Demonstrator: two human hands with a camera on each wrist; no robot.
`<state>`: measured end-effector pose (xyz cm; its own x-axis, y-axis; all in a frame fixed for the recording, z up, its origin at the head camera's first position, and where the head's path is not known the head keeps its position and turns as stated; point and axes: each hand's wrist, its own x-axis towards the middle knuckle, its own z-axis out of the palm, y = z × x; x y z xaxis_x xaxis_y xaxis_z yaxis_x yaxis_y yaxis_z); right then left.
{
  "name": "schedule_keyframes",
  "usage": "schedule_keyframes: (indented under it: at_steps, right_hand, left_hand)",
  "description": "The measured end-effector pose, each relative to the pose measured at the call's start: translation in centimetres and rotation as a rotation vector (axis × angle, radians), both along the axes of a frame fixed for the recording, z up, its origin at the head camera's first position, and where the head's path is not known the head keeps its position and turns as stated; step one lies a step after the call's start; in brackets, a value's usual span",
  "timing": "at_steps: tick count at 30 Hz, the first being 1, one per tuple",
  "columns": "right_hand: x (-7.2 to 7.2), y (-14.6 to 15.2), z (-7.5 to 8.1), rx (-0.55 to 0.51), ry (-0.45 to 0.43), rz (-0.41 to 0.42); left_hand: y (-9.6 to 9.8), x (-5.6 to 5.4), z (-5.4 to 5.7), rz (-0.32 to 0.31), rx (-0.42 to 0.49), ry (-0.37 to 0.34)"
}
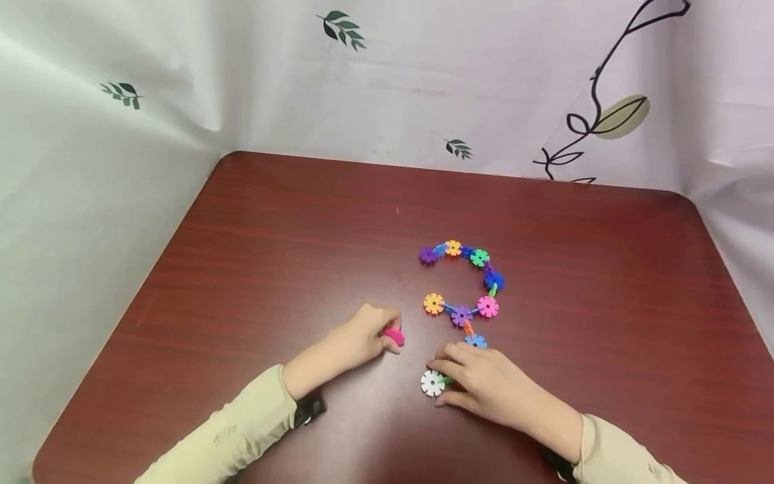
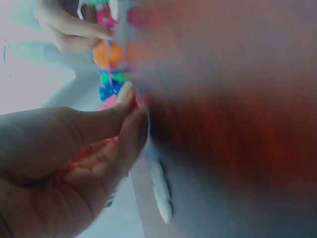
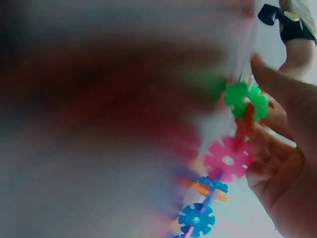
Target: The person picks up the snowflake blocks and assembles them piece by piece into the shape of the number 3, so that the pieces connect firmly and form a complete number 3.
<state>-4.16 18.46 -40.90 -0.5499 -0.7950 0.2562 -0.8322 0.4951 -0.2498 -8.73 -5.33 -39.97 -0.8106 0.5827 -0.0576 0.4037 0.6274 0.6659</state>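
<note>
Notched plastic snowflake discs are linked in a curved, many-coloured chain on the table. My left hand [image 1: 369, 334] pinches a loose pink disc [image 1: 394, 336] between thumb and fingers, just left of the chain. At the chain's near end lies a white disc [image 1: 432, 383], joined to a green disc [image 3: 246, 101]. My right hand [image 1: 480, 383] holds this end, thumb and fingertips at opposite edges of the white disc. Beyond its fingers, a light blue disc [image 1: 476, 341] shows partly. A pink disc [image 3: 229, 159] of the chain sits by my right palm in the right wrist view.
The chain's far part curls round from a yellow-orange disc [image 1: 433, 304] through a purple disc [image 1: 461, 316] to a purple end disc [image 1: 428, 255]. A dark red wooden table [image 1: 290, 235] lies beneath. White leaf-patterned cloth [image 1: 423, 87] hangs behind and beside it.
</note>
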Motion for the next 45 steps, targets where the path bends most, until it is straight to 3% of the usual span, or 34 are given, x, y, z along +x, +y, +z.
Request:
schedule_keyframes:
  at_steps: [2, 5, 7, 9, 16, 22, 32, 38, 40, 43, 45]
  right_hand:
    - [0.0, 0.0, 0.0, 0.001, 0.011, 0.037]
    - [0.0, 0.2, -0.2, 0.003, 0.026, 0.069]
    - [0.0, 0.2, -0.2, 0.000, 0.035, 0.071]
    - [0.1, 0.2, -0.3, -0.013, 0.038, 0.059]
    - [0.0, 0.4, -0.7, -0.066, 0.002, 0.047]
    - [-0.1, 0.6, -0.7, -0.074, -0.001, 0.036]
    - [-0.6, 0.3, -0.7, -0.154, 0.073, 0.107]
    - [-0.9, 0.2, -0.3, -0.118, 0.150, 0.138]
    - [-0.9, 0.3, -0.3, -0.113, 0.156, 0.141]
    - [-0.8, 0.6, -0.3, -0.111, 0.137, 0.160]
    - [-0.6, 0.8, -0.3, -0.110, 0.118, 0.171]
  left_hand:
    - [0.3, 0.7, 0.1, -0.059, 0.056, 0.016]
    - [0.6, 1.8, 0.2, -0.137, 0.065, 0.113]
    - [0.8, 2.5, 0.1, -0.162, 0.053, 0.176]
    - [0.8, 3.1, 0.0, -0.151, 0.046, 0.192]
    - [0.7, 3.8, 0.0, -0.084, 0.036, 0.046]
    - [0.7, 3.7, -0.1, -0.088, 0.047, 0.036]
    - [0.9, 3.9, -0.2, -0.066, 0.115, -0.104]
    - [1.4, 3.9, -0.3, -0.095, 0.099, -0.048]
    - [1.3, 3.7, -0.2, -0.112, 0.091, -0.075]
    - [0.2, 3.0, 0.2, -0.124, 0.062, -0.131]
    - [-1.3, 2.3, 0.5, -0.095, 0.027, -0.087]
